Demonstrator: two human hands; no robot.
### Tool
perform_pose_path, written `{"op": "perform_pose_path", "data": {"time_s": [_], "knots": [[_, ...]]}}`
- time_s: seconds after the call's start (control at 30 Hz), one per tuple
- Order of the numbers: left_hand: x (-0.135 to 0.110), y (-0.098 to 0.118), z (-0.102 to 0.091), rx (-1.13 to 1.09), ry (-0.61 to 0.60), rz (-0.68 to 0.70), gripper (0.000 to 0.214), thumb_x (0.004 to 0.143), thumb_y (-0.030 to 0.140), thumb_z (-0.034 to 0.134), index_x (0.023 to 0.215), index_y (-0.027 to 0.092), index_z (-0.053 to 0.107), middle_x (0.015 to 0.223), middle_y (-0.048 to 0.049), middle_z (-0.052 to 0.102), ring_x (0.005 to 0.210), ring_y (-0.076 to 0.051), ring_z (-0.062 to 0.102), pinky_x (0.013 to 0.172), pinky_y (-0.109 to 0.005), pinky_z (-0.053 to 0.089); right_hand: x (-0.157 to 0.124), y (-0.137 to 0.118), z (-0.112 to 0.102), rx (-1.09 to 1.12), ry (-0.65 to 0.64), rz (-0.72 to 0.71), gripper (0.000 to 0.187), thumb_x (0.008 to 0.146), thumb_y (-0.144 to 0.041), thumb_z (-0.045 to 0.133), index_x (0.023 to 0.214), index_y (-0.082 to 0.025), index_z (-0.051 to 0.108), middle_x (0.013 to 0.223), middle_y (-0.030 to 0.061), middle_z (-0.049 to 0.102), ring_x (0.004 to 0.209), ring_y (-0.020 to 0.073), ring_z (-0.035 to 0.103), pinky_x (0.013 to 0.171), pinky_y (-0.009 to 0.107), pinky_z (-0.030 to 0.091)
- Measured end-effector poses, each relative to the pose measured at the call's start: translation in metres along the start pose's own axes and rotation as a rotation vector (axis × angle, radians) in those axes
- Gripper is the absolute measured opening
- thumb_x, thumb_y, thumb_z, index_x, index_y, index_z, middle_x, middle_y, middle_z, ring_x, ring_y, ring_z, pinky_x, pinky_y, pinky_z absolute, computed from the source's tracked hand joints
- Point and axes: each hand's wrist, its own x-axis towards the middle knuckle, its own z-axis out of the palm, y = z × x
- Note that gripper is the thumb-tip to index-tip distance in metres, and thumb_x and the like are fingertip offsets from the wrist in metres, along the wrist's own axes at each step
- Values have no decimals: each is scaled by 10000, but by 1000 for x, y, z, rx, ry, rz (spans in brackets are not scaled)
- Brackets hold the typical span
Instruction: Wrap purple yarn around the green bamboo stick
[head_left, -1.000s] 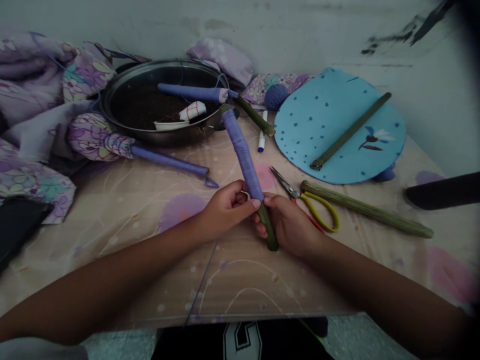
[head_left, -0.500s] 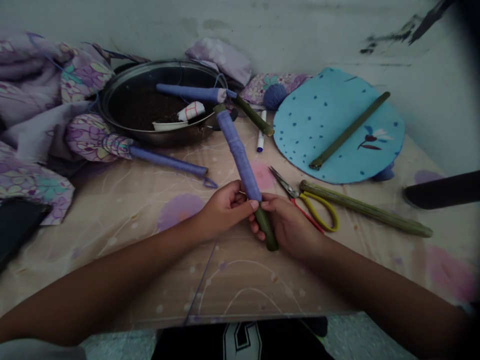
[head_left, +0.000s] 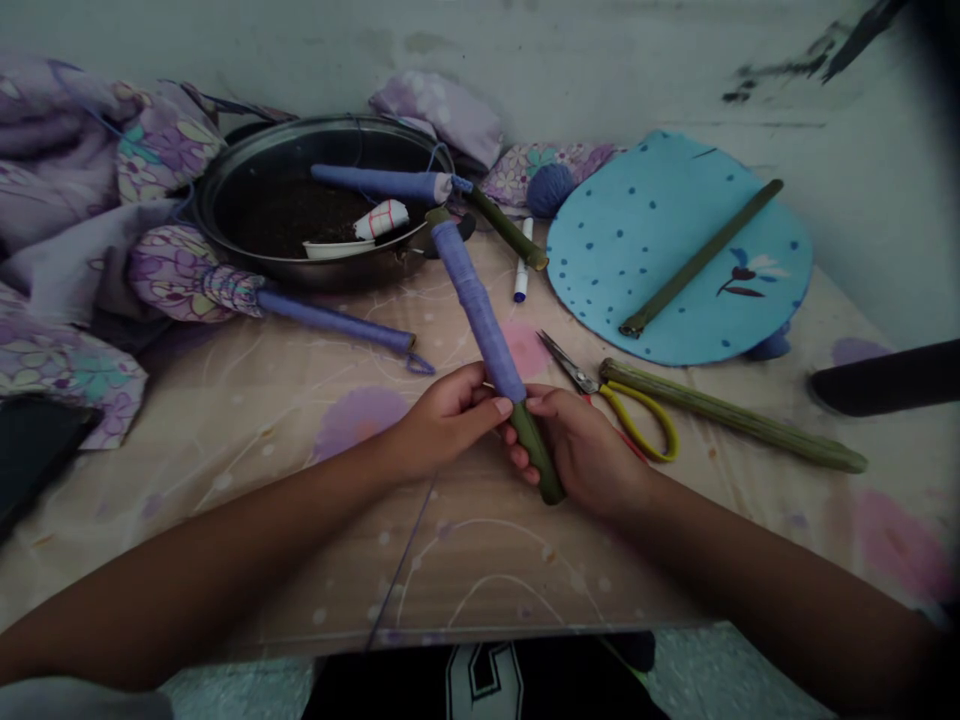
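Note:
A bamboo stick wrapped in purple thread (head_left: 476, 305) slants across the middle of the view, its bare green end (head_left: 538, 455) lower down. My right hand (head_left: 581, 450) closes around that green end. My left hand (head_left: 446, 425) grips the stick where the wrapping stops, its fingertips against the purple layer. A thin purple thread (head_left: 401, 560) runs from under my hands down over the table edge. Its upper end is hidden by my left hand. Yellow-and-red-handled scissors (head_left: 619, 410) lie just right of my right hand, apart from it.
A steel pan (head_left: 322, 127) holds a wrapped stick and a white cup. Another wrapped stick (head_left: 334, 322) lies left. On the right are a blue dotted mat (head_left: 607, 280), bamboo pieces (head_left: 731, 418), a marker (head_left: 521, 262), yarn (head_left: 550, 190), and floral cloth (head_left: 67, 365).
The stick's upper end has swung slightly left, and its green end has shifted slightly right. Both hands keep hold of it.

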Motion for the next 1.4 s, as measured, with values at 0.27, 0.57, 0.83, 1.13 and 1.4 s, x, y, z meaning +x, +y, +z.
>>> {"op": "perform_pose_path", "data": {"time_s": [0.27, 0.57, 0.83, 1.13, 1.4], "knots": [[0, -1, 0, -10, -17, -15, 284, 776, 324, 651, 913, 144, 480, 665, 4, 618, 582, -113, 628, 553, -219, 508, -1, 1, -1, -40, -51, -7, 137, 689, -312, 502, 688, -178, 529, 559, -10, 519, 397, 101, 450, 358, 223, 354], [-1, 0, -3, -64, -67, -16, 170, 808, 219, 584, 938, 131, 519, 667, -1, 626, 609, -122, 627, 600, -242, 504, 0, -1, -3, -1, -105, 28, 154, 664, -305, 486, 721, -173, 542, 568, 4, 544, 414, 117, 499, 367, 228, 397], [-3, -1, -4, -103, -93, -20, 156, 816, 219, 572, 933, 135, 512, 663, 7, 616, 576, -126, 639, 561, -248, 526, 1, 0, -3, 8, -113, 29, 144, 639, -256, 491, 733, -165, 550, 585, 14, 563, 441, 134, 527, 395, 252, 437], [-1, -2, -1, -113, -109, -12, 163, 839, 258, 564, 911, 148, 467, 609, 38, 578, 522, -136, 643, 505, -265, 557, 2, 1, -3, 15, -91, 11, 173, 661, -294, 514, 747, -158, 579, 598, 19, 584, 459, 143, 543, 412, 254, 451], [0, -1, 1, -42, 1, 9, 216, 808, 277, 620, 863, 150, 455, 593, 44, 582, 487, -116, 630, 466, -215, 535, 3, 1, -3, -24, -39, -15, 154, 659, -292, 527, 732, -163, 569, 618, 13, 582, 496, 140, 558, 492, 268, 469]]}}
